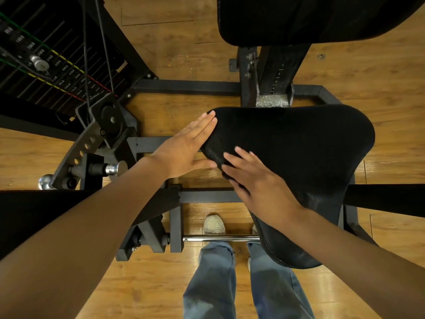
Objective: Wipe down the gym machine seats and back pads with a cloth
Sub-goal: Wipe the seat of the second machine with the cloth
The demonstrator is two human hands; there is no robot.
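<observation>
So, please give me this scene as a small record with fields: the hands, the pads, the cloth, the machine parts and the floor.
left hand: flat, fingers straight, against the seat's left edge
right hand: fingers spread, resting on the seat's near left part
seat: black pad, centre of view
back pad: black, top of view, beyond the seat
cloth: none visible in either hand
weight stack: upper left, with cables
chrome bar: low, near the shoe
floor: wood planks
</observation>
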